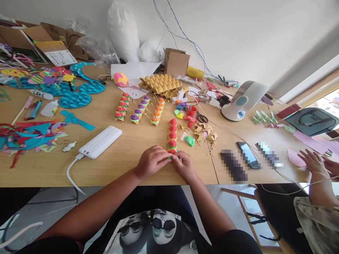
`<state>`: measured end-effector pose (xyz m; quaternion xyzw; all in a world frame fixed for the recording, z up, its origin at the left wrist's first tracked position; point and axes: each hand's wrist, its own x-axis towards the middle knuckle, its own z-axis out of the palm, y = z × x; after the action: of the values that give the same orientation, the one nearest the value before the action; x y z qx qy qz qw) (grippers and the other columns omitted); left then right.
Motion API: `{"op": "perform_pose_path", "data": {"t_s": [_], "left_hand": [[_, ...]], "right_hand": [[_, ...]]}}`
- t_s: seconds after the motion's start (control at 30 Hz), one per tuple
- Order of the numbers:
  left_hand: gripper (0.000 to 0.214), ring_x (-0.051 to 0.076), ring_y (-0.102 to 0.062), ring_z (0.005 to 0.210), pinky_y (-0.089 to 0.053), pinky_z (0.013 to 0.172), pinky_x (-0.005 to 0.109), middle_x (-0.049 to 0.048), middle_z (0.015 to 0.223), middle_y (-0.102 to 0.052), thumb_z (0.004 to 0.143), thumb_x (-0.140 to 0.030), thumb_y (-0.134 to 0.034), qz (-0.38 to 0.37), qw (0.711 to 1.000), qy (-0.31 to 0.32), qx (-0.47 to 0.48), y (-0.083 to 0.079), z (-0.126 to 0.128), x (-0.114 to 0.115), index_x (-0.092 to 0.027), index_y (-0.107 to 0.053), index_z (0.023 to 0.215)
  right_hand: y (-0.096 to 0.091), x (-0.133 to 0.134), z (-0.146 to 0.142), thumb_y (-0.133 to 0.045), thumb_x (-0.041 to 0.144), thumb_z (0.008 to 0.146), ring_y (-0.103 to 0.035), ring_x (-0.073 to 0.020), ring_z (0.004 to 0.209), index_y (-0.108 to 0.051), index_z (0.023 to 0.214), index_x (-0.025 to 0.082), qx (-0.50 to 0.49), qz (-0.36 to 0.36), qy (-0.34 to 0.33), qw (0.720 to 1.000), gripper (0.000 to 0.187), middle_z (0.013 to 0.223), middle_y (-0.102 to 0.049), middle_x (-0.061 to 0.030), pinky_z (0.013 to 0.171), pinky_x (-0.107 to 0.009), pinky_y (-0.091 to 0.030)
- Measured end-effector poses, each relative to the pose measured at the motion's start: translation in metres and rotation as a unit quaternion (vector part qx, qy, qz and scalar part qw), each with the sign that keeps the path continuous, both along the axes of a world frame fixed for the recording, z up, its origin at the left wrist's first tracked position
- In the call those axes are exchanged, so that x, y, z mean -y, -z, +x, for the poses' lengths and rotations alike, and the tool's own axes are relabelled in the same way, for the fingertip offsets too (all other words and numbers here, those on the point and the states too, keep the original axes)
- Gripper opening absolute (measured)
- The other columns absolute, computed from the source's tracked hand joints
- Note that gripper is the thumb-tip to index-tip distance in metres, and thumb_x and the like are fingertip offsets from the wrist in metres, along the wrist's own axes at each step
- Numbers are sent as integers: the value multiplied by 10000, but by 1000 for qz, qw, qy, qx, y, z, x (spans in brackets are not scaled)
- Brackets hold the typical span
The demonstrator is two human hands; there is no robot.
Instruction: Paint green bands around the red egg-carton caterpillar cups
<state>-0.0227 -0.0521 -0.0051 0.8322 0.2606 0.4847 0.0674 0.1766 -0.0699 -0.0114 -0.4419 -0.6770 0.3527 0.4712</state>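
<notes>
A strip of egg-carton cups (172,135), its domes covered in red modelling clay with some green around the lower edges, points away from me at the table's front. My left hand (153,160) is closed at its near end, fingertips pinched together from the left. From the right, my right hand (184,163) is closed on the same end, thumb and fingers meeting the left fingertips. A small bit of green clay (169,157) shows between the fingers; the rest of the grip is hidden. Just right of the strip lies a bag of green clay (189,140).
Decorated strips (139,109) stand behind, with pins sticking out. Torn carton pieces (201,132), scissors (202,117) and a white fan (245,100) are to the right, phones (248,155) beyond. A power bank (100,141) lies left. A co-worker's hand (314,162) is far right.
</notes>
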Motion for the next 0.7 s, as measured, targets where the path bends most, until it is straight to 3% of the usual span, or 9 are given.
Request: {"op": "perform_pose_path", "data": {"t_s": [0.17,0.37,0.6,0.7], "left_hand": [[214,170,-686,845,-568,775,329,31,936,-782,931,-136,-734,-7,1000,13,22,-3,1,0,-227,-729,1124],[213,171,-690,857,-573,786,332,34,948,-780,939,-106,-700,-11,1000,9,17,-3,1,0,-232,-727,1110],[282,166,-684,893,-572,817,330,23,981,-775,917,-89,-726,-3,1000,24,12,0,-1,0,-245,-719,1152],[273,164,-680,875,-569,800,321,22,966,-769,914,-87,-726,10,1000,24,16,-2,-1,0,-247,-728,1136]], "right_hand": [[-1,2,0,-679,522,948,-612,-174,728,-748,866,220,-21,11,-12,1000,320,773,-705,-33,733,-317,-495],[2,2,-2,-751,509,887,-576,-151,715,-717,893,223,-80,-49,-30,995,288,814,-702,-15,696,-296,-498],[-8,7,-1,-728,422,910,-579,-167,745,-704,912,223,-10,10,-22,1000,200,809,-677,-22,737,-321,-497],[-9,7,-1,-731,448,907,-568,-165,728,-696,901,225,-10,1,-27,1000,226,791,-663,-18,712,-316,-488]]}}
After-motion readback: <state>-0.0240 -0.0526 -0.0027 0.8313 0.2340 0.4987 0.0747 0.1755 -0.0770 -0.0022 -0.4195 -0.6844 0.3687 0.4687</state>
